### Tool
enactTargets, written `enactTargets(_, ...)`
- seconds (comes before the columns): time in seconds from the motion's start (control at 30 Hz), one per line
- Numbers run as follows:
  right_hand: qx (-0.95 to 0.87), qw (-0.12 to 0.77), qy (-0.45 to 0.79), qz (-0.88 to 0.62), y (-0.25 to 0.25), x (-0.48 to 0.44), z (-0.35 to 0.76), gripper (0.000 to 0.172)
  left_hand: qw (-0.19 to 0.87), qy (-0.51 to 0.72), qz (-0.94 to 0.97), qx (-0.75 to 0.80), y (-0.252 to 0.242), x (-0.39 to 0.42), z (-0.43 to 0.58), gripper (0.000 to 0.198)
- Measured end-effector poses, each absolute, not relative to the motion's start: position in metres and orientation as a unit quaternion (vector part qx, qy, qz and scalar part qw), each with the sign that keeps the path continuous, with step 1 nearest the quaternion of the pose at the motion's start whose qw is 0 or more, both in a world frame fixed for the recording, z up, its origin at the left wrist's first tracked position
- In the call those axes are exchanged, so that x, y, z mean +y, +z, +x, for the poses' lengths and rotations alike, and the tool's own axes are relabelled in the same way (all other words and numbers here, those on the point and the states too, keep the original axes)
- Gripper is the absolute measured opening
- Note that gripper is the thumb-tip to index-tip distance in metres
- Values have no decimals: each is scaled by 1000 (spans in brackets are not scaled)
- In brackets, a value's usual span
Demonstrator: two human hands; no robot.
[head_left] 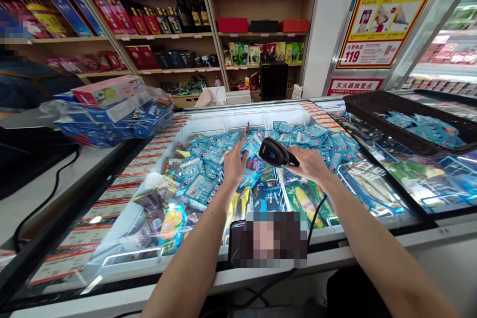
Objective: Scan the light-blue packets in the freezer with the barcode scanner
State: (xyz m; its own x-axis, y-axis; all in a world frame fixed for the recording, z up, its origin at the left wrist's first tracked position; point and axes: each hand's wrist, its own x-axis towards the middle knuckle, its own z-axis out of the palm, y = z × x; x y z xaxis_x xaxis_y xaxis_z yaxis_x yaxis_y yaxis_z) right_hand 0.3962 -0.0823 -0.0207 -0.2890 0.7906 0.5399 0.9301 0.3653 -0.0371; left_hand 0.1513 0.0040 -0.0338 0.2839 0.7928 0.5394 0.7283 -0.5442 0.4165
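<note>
Dozens of blue packets [201, 188] lie spread across the chest freezer [331, 255], the right hand [310, 163] gripping a black scanner [275, 152] above them while the left hand [233, 165] hovers among them, whether holding one I cannot tell.

Blue packets [199, 187] on freezer's glass top [121, 226]
</note>
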Motion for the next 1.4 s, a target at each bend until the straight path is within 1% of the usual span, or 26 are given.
enactTargets(0.1, -787, 246, -147, -546, -22, -82, 397, 39, 30, 351, 801, 484, -33, 3, 152, 37)
enactTargets(0.23, -786, 250, -150, -545, -23, -81, 399, 41, -24, 330, 790, 517, -28, 1, 150, 39)
enactTargets(0.43, -782, 251, -168, -545, -26, -80, 401, 40, -112, 286, 719, 624, -21, 0, 134, 46)
enactTargets(0.53, -779, 254, -172, -547, -26, -80, 400, 40, -140, 283, 742, 591, -22, -3, 134, 46)
enactTargets(0.63, -777, 252, -172, -551, -25, -81, 400, 40, -141, 250, 815, 504, -28, -4, 139, 39)
enactTargets(0.7, -775, 250, -168, -555, -24, -81, 401, 40, -131, 225, 840, 476, -34, -4, 142, 36)
enactTargets(0.83, -771, 249, -156, -565, -24, -82, 403, 42, -116, 215, 843, 478, -41, 2, 139, 35)
enactTargets(1.17, -749, 249, -144, -596, -25, -82, 407, 39, -125, 229, 817, 514, -45, 16, 121, 36)
enactTargets(1.3, -713, 256, -161, -633, -24, -82, 408, 38, -135, 224, 814, 519, -47, 18, 119, 42)
enactTargets(1.4, -679, 261, -174, -664, -22, -83, 409, 42, -141, 219, 812, 522, -46, 17, 118, 46)
